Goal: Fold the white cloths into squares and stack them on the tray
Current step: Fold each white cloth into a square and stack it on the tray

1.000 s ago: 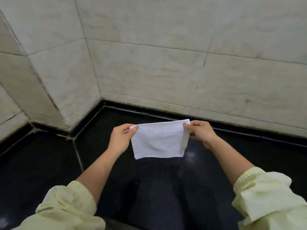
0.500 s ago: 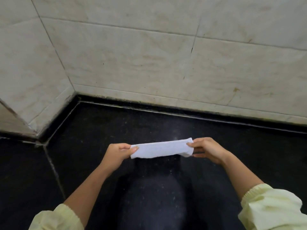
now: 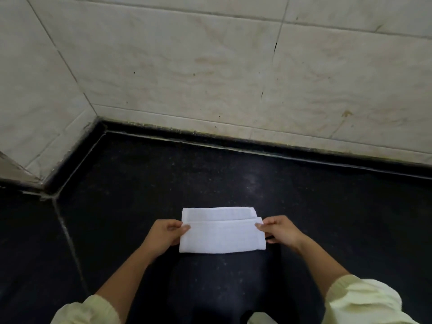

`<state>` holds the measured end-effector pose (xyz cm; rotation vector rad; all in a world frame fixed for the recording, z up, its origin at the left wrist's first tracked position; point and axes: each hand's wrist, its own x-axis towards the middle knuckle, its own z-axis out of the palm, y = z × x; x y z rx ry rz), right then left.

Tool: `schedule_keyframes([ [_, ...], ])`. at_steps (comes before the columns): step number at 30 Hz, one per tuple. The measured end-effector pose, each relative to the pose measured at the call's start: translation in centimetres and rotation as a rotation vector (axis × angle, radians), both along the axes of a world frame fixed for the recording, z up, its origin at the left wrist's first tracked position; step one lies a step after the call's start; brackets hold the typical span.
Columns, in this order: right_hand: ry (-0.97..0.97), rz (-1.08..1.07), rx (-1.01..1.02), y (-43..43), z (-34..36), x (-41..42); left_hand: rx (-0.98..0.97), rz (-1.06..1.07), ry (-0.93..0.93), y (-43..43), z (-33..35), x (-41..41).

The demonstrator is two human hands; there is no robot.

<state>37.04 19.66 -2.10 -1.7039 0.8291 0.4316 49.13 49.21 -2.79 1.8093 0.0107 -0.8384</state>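
A white cloth [image 3: 222, 232] lies on the black counter [image 3: 327, 218], doubled over into a wide rectangle; its upper layer stops short of the far edge, so a strip of the lower layer shows. My left hand [image 3: 164, 232] pinches the left corner of the upper layer. My right hand [image 3: 279, 230] pinches the right corner of the same layer. No tray is in view.
A pale tiled wall [image 3: 233, 78] rises behind the counter and turns a corner at the left. A grout seam [image 3: 67, 237] runs down the counter at the left. My yellow sleeves [image 3: 360, 300] fill the bottom corners.
Earlier I held the cloth up in the air, hanging from both hands. It has come down onto the counter and now lies flat and folded. The camera has tilted down.
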Motion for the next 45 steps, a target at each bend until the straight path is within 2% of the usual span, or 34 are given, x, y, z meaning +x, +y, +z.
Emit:
schedule_keyframes([
  [3, -0.042, -0.045, -0.072, 0.2, -1.0, 1.4, 0.044, 0.070, -0.050, -1.0, -0.8, 1.0],
  [5, -0.038, -0.020, -0.194, 0.1, -1.8, 2.4, 0.096, 0.099, -0.088, -1.6, -1.6, 1.7],
  [9, -0.007, 0.067, -0.372, 0.3, -2.0, 3.7, 0.280, 0.068, -0.252, -2.4, -2.6, 2.7],
  [13, 0.012, 0.145, -0.464, 0.6, -2.1, 4.3, 0.394, 0.044, -0.342, -2.9, -2.8, 2.9],
  [18, 0.053, 0.194, -0.547, 0.8, -2.6, 4.8, 0.496, 0.020, -0.381, -3.2, -3.5, 3.3],
  [23, 0.118, 0.252, -0.723, 1.5, -2.4, 4.3, 0.633, -0.053, -0.399, -3.4, -3.8, 3.4],
  [29, 0.064, -0.035, -0.578, 1.4, -2.0, 2.4, 0.522, 0.038, -0.389, -2.0, -3.2, 0.9],
  [33, 0.058, -0.083, -0.528, 2.6, -1.8, 1.2, 0.422, 0.055, -0.379, -1.2, -3.5, -1.5],
  [39, 0.137, -0.237, -0.453, 5.5, -2.1, 1.8, 0.343, 0.104, -0.331, -0.6, -4.0, -2.0],
  [45, 0.195, -0.454, -0.232, 5.5, -1.4, 3.0, 0.325, 0.106, -0.322, -0.4, -4.0, -2.0],
])
